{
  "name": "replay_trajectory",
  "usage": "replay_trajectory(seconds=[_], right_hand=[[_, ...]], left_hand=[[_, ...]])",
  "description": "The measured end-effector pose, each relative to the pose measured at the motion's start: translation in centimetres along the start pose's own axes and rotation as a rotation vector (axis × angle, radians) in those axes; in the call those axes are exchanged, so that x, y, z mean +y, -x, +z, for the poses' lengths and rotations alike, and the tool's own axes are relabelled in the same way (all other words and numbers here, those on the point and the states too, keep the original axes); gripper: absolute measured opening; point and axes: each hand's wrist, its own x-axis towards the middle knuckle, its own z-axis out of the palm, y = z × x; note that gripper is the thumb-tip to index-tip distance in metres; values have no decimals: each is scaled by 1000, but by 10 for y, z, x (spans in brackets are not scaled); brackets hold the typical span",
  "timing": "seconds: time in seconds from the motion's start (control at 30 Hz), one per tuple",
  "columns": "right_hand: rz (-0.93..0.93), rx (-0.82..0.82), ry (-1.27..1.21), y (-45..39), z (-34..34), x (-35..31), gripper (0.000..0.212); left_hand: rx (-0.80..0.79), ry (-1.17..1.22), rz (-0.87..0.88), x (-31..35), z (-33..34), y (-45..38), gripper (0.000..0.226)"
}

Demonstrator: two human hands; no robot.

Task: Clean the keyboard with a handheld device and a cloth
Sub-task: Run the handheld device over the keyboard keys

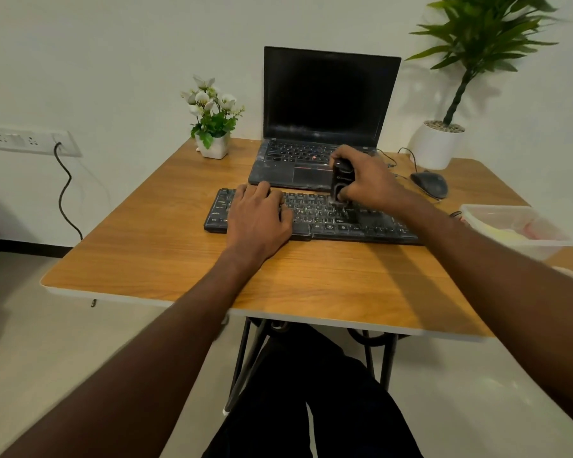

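Wooden table [139,259]: left hand [258,216] flat, steadying keyboard [371,226]; right hand [364,180] grips handheld device [341,180] upright, nozzle on keys.

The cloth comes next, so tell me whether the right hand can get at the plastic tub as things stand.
Probably not yet: the right hand grips the device over the keyboard. The tub sits close to its right with nothing between them, so once the device is set down, reaching it looks easy.
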Motion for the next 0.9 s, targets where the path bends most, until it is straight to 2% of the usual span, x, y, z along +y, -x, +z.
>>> replay_trajectory(seconds=[0.07, 0.17, 0.33, 0.43, 0.57, 0.73, 0.8, 0.9], right_hand=[[39, 51, 54, 5, -9, 12, 67], [71, 120, -13, 10, -18, 21, 68], [82, 94, -179, 12, -14, 17, 69], [74, 70, -269, 9, -7, 14, 67], [24, 37, -206, 7, 1, 15, 69], [-1, -80, -6, 9, -24, 32, 69], [-22, -54, 79, 6, -28, 26, 69], [-39, -24, -39, 4, -14, 14, 69]], left_hand=[[1, 5, -6, 0, 0, 1, 34], [5, -17, -1, 3, 0, 0, 36], [-25, -44, 15, 8, 0, 0, 46], [-43, 30, 38, 42, 3, -6, 51], [-70, 75, 48, 84, 20, -7, 43], [-43, 39, 33, 87, 28, -2, 36], [-39, 29, 25, 88, 26, -3, 36], [-35, 44, 30, 87, 24, -2, 33]])
